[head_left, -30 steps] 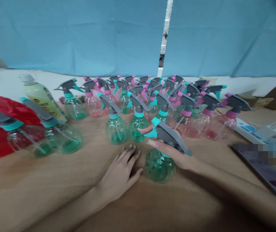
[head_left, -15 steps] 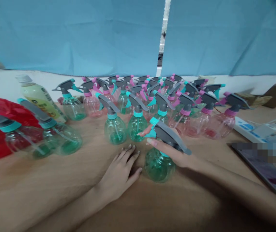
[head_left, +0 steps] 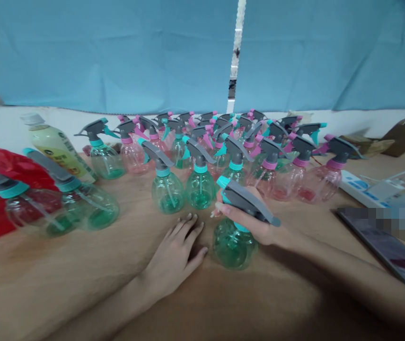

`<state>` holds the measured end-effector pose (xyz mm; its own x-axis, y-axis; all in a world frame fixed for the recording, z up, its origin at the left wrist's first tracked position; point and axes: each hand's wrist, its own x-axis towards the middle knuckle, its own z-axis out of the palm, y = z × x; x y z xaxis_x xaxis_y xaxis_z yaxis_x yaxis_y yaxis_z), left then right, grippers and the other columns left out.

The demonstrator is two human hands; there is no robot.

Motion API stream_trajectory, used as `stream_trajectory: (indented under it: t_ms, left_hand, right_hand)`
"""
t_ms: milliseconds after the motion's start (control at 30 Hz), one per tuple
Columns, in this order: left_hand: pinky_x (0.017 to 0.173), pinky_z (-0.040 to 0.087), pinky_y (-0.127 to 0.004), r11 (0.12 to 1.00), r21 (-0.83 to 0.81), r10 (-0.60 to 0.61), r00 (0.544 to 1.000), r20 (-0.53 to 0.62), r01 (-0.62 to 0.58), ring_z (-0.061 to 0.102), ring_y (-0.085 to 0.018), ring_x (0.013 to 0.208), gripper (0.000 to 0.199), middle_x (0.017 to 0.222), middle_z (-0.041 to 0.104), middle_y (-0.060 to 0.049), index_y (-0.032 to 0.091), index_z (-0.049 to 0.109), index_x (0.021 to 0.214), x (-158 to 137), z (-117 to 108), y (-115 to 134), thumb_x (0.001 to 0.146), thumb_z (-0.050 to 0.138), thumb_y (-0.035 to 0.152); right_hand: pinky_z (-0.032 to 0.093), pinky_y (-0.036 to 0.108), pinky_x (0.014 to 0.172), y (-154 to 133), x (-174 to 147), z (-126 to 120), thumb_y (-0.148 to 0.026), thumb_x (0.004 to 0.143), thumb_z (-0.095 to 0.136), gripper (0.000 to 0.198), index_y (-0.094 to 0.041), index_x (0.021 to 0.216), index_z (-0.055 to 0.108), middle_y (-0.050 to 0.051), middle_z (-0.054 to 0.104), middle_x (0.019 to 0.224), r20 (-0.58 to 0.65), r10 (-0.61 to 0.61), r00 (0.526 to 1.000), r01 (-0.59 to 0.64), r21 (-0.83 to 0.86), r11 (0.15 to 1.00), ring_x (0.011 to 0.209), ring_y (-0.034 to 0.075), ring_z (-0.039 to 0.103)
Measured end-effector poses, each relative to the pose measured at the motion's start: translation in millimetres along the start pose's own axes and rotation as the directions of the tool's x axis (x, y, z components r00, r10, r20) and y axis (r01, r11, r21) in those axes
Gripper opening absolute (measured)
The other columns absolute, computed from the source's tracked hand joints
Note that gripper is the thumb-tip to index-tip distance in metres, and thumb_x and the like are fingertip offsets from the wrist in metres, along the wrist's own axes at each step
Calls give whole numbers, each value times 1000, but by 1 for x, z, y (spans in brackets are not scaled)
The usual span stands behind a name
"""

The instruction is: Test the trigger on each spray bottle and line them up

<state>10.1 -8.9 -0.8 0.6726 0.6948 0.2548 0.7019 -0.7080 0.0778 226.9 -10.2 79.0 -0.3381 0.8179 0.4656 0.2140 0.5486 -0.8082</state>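
My right hand [head_left: 248,220] is closed around the neck and trigger of a green spray bottle [head_left: 235,248] with a grey and turquoise head. That bottle stands upright on the wooden table [head_left: 117,274], and its trigger is mostly hidden by my fingers. Palm down on the table, my left hand [head_left: 176,251] lies flat with fingers stretched out, just left of the held bottle and touching no bottle. Beyond my hands stand two more green spray bottles, one at left [head_left: 168,192] and one beside it [head_left: 200,187].
Many spray bottles with pink or turquoise collars, such as a pink one [head_left: 325,182], crowd the back. At left are two green spray bottles [head_left: 99,208], a red plastic bag [head_left: 14,166] and a labelled bottle [head_left: 58,147]. At right lie a power strip [head_left: 356,187] and a dark phone-like device [head_left: 376,246].
The fingers of my right hand have curled in from the front, and the trigger appears squeezed toward the neck. My left hand has stayed in place.
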Motion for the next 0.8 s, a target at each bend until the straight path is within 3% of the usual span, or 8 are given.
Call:
stream_trajectory:
  t_ms: [200, 400, 567, 800]
  left_hand:
    - [104, 34, -50, 1000, -5, 4, 1000, -10, -4, 38, -30, 131, 47, 140, 45, -17, 12, 46, 132, 0, -1, 0, 94, 47, 38]
    - [104, 35, -48, 1000, -26, -6, 1000, 10, 7, 39, -29, 131, 48, 139, 46, -16, 12, 44, 134, -1, -2, 1, 94, 48, 36]
    - [105, 34, -48, 996, -88, -19, 1000, -2, 19, 41, -29, 128, 48, 137, 47, -15, 14, 42, 134, 0, -4, 1, 91, 52, 33]
    - [99, 39, -48, 971, -238, -20, 997, -70, 3, 48, -29, 119, 61, 128, 53, -11, 22, 37, 131, -5, -8, 13, 76, 63, 28]
  right_hand:
    - [45, 27, 59, 7, -2, 2, -38, 84, 57, 16, -22, 82, 58, -2, 54, 69, 22, 1, 1000, -3, 91, 996, 63, 13, 54]
    - [46, 29, 64, 5, -2, 4, -35, 84, 59, 17, -26, 98, 60, 0, 63, 90, 16, -9, 1000, 6, 132, 991, 66, 13, 54]
    - [44, 29, 64, 5, -2, 6, -36, 85, 58, 25, -24, 107, 62, -2, 58, 72, 0, 14, 1000, -14, 90, 996, 60, 13, 51]
    - [46, 30, 65, 8, 1, 11, -42, 83, 58, 33, -24, 111, 62, -1, 59, 72, -68, -24, 997, 27, 55, 998, 63, 14, 53]
